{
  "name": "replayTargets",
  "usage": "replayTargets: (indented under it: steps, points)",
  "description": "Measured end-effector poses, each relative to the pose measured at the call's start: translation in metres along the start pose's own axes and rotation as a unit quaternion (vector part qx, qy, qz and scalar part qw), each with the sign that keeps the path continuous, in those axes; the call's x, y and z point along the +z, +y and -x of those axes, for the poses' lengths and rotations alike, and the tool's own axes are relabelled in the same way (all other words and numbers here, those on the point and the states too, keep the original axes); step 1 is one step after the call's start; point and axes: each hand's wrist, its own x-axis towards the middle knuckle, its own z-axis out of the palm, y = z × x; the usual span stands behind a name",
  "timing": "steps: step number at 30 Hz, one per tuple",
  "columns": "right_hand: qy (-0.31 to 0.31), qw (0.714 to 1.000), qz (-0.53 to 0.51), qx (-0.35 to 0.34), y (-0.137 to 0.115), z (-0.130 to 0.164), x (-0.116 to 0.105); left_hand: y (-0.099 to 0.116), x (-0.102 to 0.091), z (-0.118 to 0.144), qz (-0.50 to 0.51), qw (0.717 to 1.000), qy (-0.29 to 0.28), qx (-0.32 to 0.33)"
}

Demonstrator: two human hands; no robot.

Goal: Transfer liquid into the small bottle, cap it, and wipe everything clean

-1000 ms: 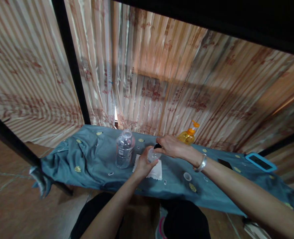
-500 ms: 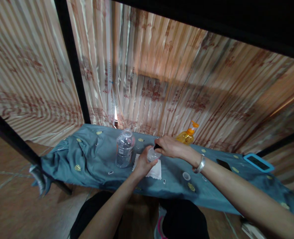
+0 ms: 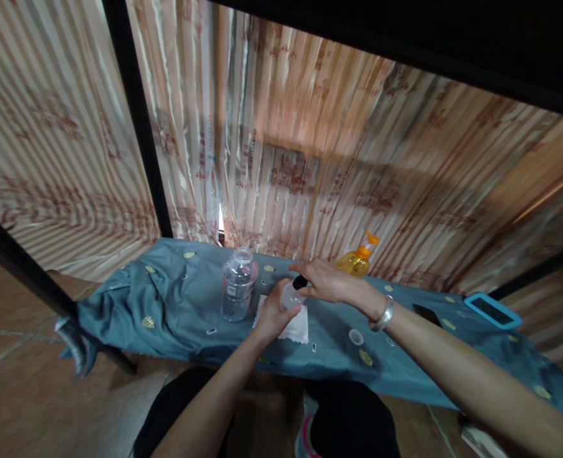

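Room around our hands is fair: bare blue cloth (image 3: 176, 312) stretches well out to the left of the grip, ending in a rumpled edge, and the near edge of the cloth runs just below our wrists. Behind the grip the striped curtain (image 3: 310, 159) closes things off.

Our left hand (image 3: 272, 313) curls around a small clear bottle (image 3: 291, 296), fingers wrapped on its lower part, holding it just above a white tissue (image 3: 296, 326). Our right hand (image 3: 326, 282) comes over the top, fingertips pinched on the bottle's dark cap (image 3: 299, 280).

Left of the grip stands a large clear water bottle (image 3: 237, 284), near but apart. Behind our right hand an orange pump bottle (image 3: 357, 259) is half hidden. A small clear lid (image 3: 356, 336) lies to the right. We cannot make out the small bottle's contents; our fingers cover most of it.
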Motion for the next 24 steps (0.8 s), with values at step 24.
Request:
replayTargets:
  steps: [24]
  points:
    - [-0.028, 0.998, -0.004, 0.058, -0.011, 0.007, -0.007, -0.003, 0.002, -0.003, -0.005, 1.000, -0.002, -0.011]
